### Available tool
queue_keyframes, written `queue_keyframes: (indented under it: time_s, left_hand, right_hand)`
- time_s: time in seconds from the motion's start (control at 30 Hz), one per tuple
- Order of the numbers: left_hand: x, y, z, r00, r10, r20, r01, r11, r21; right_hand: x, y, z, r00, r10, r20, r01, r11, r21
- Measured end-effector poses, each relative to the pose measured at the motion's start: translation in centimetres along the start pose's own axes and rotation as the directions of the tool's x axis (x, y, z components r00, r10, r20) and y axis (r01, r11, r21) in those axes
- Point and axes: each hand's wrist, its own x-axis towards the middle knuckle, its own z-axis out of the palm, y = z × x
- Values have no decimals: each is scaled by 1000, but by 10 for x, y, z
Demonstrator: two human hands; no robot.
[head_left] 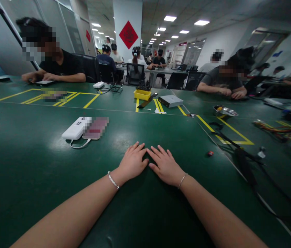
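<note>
My left hand (133,162) lies palm down on the green table (44,193), fingers spread and nothing in it. Beside it, my right hand (164,164) rests flat in the same way, its fingers apart. The two index fingertips meet or nearly meet, and the thumbs point towards each other across a small gap. Each wrist wears a thin bracelet. Ahead and to the left of my left hand is a white power bank (76,128) marked 15, joined by a short white cable (81,147) to a pixelated pinkish phone-like slab (96,128).
To the right lie a small red object (210,153), black cables (246,165) and a metal dish (225,111). Farther back stand a yellow bin (142,94) and a grey box (170,101) among yellow tape lines. Two people sit across the table, left (60,65) and right (225,81).
</note>
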Motion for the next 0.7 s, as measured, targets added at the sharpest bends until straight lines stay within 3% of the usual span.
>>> queue_keyframes:
  time_s: [0.1, 0.23, 0.3, 0.37, 0.43, 0.53, 0.6, 0.7]
  left_hand:
    - [-2, 1, 1, 1000, 1, 21, -2, 1000, 25]
    - [-5, 2, 1, 999, 21, 30, -22, 999, 35]
    - [-5, 2, 0, 999, 26, 42, -27, 999, 26]
    - [-5, 2, -2, 998, 26, 50, -26, 1000, 5]
    - [-5, 2, -4, 999, 25, 48, -24, 999, -24]
    - [-5, 2, -6, 999, 22, 31, -20, 998, -61]
    - [-5, 2, -6, 1000, 18, 22, -16, 997, -75]
    - [-6, 2, -5, 1000, 16, 12, -15, 996, -84]
  right_hand:
    - [0, -1, 4, 998, -6, 63, 6, 1000, -5]
    - [3, 6, -1, 998, -47, 48, 47, 999, -9]
    - [2, 22, -9, 1000, -18, -23, 17, 999, -46]
    - [-4, 50, -19, 983, 109, -149, -128, 984, -121]
    - [-16, 85, -30, 913, 301, -275, -357, 916, -183]
    - [-37, 137, -39, 762, 573, -302, -635, 752, -175]
    - [-46, 159, -40, 683, 686, -250, -727, 673, -139]
    - [-49, 174, -36, 639, 749, -171, -767, 637, -74]
